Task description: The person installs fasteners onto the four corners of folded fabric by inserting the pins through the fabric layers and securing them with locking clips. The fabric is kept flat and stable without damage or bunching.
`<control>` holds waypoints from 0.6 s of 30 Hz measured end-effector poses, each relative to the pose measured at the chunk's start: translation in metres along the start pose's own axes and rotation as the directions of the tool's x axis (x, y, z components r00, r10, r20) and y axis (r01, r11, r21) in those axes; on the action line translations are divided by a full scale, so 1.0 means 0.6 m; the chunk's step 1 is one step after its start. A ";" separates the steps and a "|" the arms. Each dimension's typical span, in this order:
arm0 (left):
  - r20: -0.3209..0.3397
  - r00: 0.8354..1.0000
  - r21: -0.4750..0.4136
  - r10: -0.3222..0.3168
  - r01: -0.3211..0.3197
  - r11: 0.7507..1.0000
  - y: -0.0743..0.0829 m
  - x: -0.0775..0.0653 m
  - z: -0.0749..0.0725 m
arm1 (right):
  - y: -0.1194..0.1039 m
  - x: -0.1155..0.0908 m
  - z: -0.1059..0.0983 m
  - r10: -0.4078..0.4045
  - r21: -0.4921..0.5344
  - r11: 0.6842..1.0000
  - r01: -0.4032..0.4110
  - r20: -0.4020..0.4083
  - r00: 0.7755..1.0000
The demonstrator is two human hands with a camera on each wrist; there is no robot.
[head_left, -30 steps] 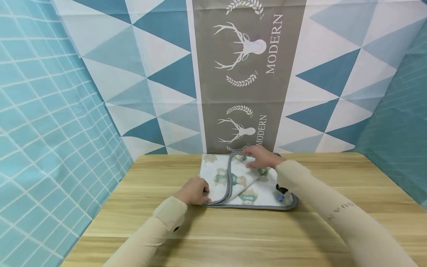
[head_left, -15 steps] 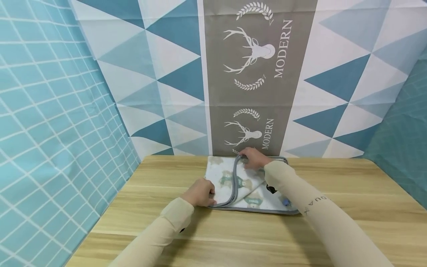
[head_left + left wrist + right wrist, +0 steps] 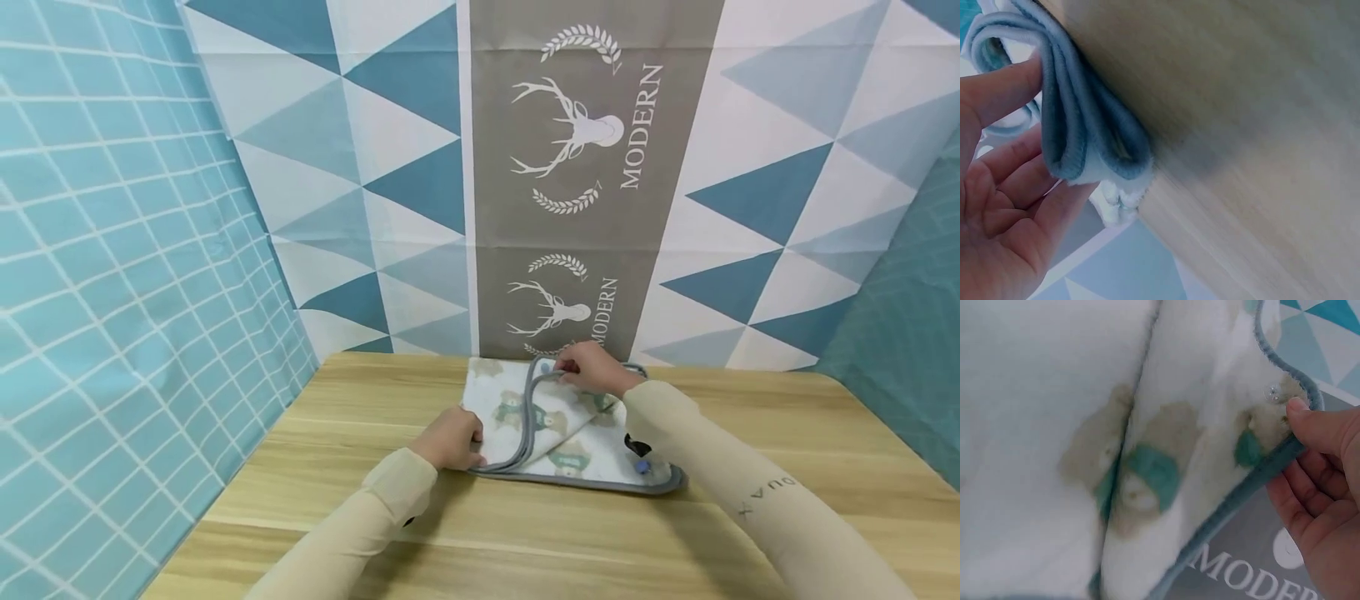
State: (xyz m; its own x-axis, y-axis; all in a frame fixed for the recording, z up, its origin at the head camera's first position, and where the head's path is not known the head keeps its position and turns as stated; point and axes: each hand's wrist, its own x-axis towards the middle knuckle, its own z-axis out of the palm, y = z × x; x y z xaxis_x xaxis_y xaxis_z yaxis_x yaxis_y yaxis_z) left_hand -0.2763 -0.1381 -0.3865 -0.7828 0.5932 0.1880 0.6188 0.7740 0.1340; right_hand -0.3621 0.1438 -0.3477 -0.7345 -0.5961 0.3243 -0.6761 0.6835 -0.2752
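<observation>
A white fleece baby blanket (image 3: 551, 429) with a teddy bear print and grey-blue edging lies folded at the far side of the table. My left hand (image 3: 452, 437) pinches its near left end, where the edging forms stacked loops (image 3: 1063, 112) in the left wrist view; thumb above, fingers below. With thumb and fingers my right hand (image 3: 592, 367) pinches a corner of the top layer at the back. In the right wrist view that blanket corner (image 3: 1266, 422) rises from the layers beneath, and a small shiny disc (image 3: 1273, 394) shows near it.
The wooden tabletop (image 3: 525, 542) extends in front and to both sides. Right behind the blanket stands a patterned cloth backdrop (image 3: 555, 208) with deer heads and triangles. A blue tiled-print sheet (image 3: 112, 292) hangs on the left, a teal one (image 3: 900, 333) on the right.
My right hand, loosely spread over the blanket's back edge, has closed on the top layer's corner and drawn it rightward and up. My left hand stays at the near left end.
</observation>
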 end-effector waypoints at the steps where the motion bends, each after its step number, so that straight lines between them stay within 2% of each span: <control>1: 0.000 1.000 -0.004 0.006 -0.006 1.000 0.001 0.002 0.000 | 0.000 -0.008 -0.006 -0.008 -0.007 1.000 0.008 -0.001 1.000; 3: -0.002 1.000 -0.011 0.019 -0.019 1.000 0.001 0.004 0.000 | 0.000 -0.024 -0.019 -0.020 -0.014 1.000 0.020 -0.003 1.000; 12: 0.035 0.999 -0.047 -0.026 0.027 0.999 0.002 0.000 0.000 | -0.015 -0.081 -0.083 -0.077 -0.048 0.996 0.076 -0.017 0.997; 18: 0.034 0.999 -0.068 -0.034 0.036 0.997 0.004 0.004 -0.005 | -0.015 -0.129 -0.120 -0.100 -0.050 0.994 0.102 0.033 0.994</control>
State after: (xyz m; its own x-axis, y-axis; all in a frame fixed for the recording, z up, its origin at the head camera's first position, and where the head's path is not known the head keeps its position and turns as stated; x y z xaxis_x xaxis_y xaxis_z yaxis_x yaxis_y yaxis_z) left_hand -0.2767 -0.1357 -0.3829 -0.8050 0.5738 0.1506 0.5932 0.7781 0.2066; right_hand -0.2954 0.2140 -0.3053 -0.6647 -0.6751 0.3201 -0.7436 0.6395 -0.1954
